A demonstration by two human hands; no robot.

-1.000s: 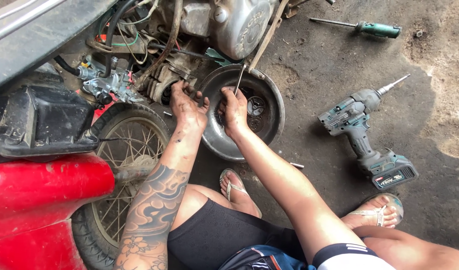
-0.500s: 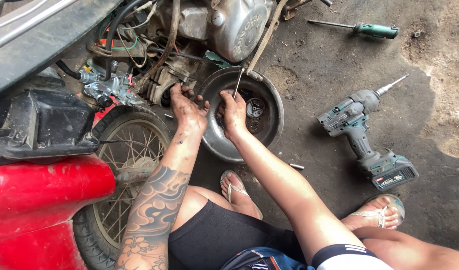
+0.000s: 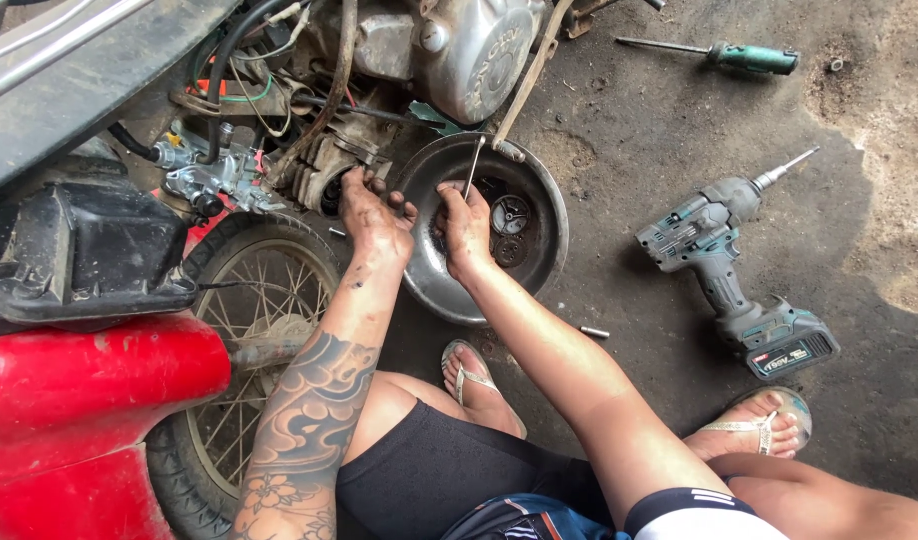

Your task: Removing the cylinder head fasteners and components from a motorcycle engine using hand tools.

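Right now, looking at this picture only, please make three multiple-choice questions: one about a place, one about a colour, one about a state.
1. Where does the cordless drill lie?
A. on the ground, on the person's right
B. inside the metal bowl
C. on the red bike panel

2. What colour is the handle of the screwdriver at the top?
A. yellow
B. green
C. white

3. What is the right hand doing?
A. gripping the drill
B. resting flat on the ground
C. at the metal bowl, its fingers by a thin metal rod

Answers:
1. A, the drill lies on the dark ground beyond the bowl.
2. B, the handle is green.
3. C, the hand is over the bowl's rim while the left hand reaches into the engine parts.
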